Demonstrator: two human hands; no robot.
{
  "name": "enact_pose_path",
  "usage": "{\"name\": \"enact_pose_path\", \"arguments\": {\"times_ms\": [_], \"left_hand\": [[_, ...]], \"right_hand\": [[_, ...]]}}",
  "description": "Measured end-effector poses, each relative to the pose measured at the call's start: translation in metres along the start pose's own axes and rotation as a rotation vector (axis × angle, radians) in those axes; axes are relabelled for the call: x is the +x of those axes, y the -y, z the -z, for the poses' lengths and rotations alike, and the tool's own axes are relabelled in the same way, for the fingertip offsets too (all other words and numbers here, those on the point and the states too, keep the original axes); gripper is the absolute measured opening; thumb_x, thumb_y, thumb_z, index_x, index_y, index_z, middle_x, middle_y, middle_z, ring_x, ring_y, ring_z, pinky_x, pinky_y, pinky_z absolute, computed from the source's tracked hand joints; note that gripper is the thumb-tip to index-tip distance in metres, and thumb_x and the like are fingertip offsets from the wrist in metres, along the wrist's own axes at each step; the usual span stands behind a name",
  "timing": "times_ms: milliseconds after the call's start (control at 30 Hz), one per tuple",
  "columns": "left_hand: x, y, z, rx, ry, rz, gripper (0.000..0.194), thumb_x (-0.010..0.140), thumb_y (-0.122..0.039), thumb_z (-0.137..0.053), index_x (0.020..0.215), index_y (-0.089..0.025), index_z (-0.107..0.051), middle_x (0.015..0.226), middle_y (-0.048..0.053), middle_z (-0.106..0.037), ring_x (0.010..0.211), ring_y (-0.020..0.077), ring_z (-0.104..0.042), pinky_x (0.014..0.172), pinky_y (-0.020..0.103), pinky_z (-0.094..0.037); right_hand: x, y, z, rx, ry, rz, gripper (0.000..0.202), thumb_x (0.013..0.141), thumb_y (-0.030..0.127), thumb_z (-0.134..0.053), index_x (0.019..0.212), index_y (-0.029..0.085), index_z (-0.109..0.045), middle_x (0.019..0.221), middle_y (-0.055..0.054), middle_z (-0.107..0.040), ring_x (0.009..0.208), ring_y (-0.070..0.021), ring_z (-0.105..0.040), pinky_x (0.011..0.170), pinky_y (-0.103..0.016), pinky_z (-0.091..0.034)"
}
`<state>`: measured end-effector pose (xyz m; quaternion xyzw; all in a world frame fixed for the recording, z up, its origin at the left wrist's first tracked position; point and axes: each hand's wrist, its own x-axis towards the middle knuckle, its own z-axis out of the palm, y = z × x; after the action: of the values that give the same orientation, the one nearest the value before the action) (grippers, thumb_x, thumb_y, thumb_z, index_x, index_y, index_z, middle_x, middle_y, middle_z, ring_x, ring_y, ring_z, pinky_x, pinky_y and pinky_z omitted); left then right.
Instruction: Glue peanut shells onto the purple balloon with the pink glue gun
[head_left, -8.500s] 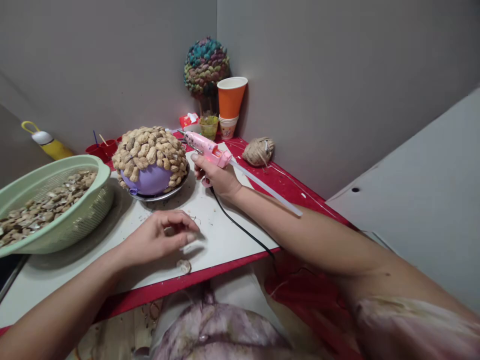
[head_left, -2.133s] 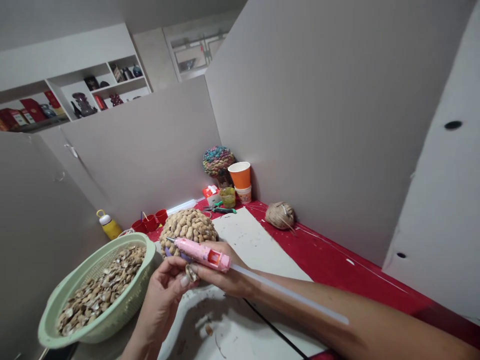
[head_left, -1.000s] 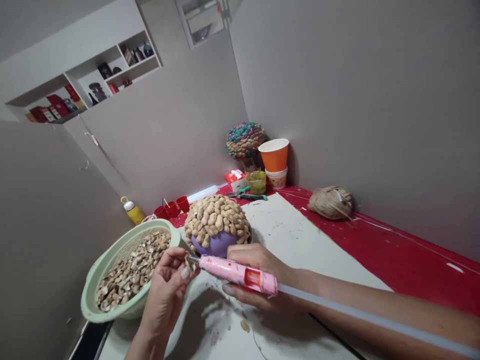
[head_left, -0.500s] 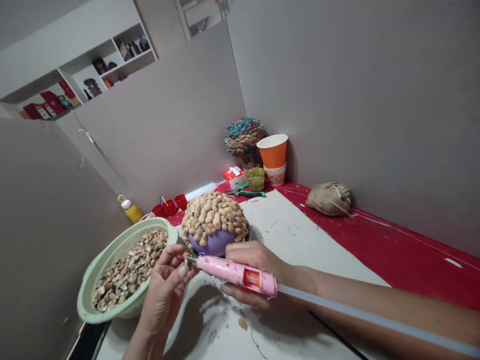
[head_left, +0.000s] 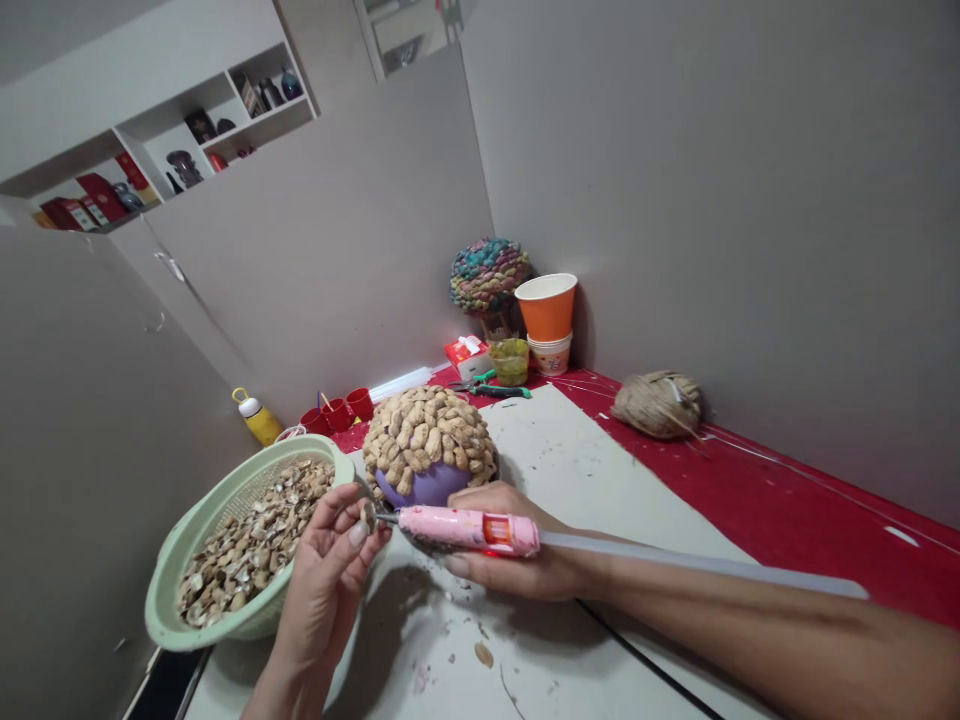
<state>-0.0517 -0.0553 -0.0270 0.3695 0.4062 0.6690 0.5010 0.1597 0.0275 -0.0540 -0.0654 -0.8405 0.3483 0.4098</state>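
Between the thumb and fingers of my left hand (head_left: 330,560) is a peanut shell half (head_left: 368,516). My right hand (head_left: 517,555) grips a pink hot glue gun (head_left: 450,527), its metal nozzle pointing left and touching or almost touching the shell. A long translucent glue stick (head_left: 697,566) runs out of the gun's back over my forearm. Just beyond both hands sits a purple balloon (head_left: 424,487), its upper part covered with peanut shells (head_left: 427,425). Left of my left hand a pale green colander (head_left: 169,560) holds many loose peanut shells (head_left: 255,540).
A shell piece (head_left: 484,655) lies on the white board (head_left: 600,480). Behind stand red cups (head_left: 337,413), pliers (head_left: 502,391), a yellow-green bowl (head_left: 510,362), an orange paper cup (head_left: 546,308) and a colourful shell-covered tree (head_left: 489,275). Twine (head_left: 658,404) rests on the red cloth at right.
The glue gun has turned to a more level angle, and its glue stick has swung up with it. The shell in my left hand now faces the nozzle more openly. The view has shifted slightly.
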Motion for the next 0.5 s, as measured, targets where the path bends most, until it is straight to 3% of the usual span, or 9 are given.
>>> {"name": "enact_pose_path", "arguments": {"times_ms": [233,367,500], "left_hand": [[-0.002,0.0,-0.004,-0.036,-0.077,-0.044,0.043,0.073,-0.017,-0.082,0.113,-0.022,-0.067,0.1,0.004,-0.067,0.083,0.0115,-0.066,0.076,0.023,-0.06],[-0.004,0.0,-0.004,-0.046,-0.107,-0.049,0.045,0.072,-0.018,-0.083,0.114,-0.021,-0.066,0.102,0.005,-0.067,0.084,0.0122,-0.066,0.076,0.024,-0.06],[-0.004,0.001,-0.004,-0.033,-0.106,-0.049,0.044,0.073,-0.019,-0.083,0.113,-0.021,-0.067,0.102,0.005,-0.066,0.086,0.0128,-0.066,0.079,0.025,-0.06]], "right_hand": [[-0.003,0.01,-0.007,0.18,-0.015,-0.058,0.029,0.085,0.036,-0.056,0.068,0.02,-0.04,0.062,0.004,-0.036,0.057,-0.0106,-0.034,0.053,-0.026,-0.028],[-0.004,0.001,-0.01,0.102,-0.037,-0.076,0.032,0.084,0.035,-0.057,0.065,0.02,-0.036,0.062,0.005,-0.037,0.055,-0.0097,-0.035,0.053,-0.026,-0.028],[-0.003,-0.01,-0.005,0.045,-0.074,-0.025,0.025,0.087,0.033,-0.057,0.069,0.018,-0.048,0.065,0.005,-0.041,0.058,-0.0098,-0.038,0.055,-0.024,-0.031]]}}
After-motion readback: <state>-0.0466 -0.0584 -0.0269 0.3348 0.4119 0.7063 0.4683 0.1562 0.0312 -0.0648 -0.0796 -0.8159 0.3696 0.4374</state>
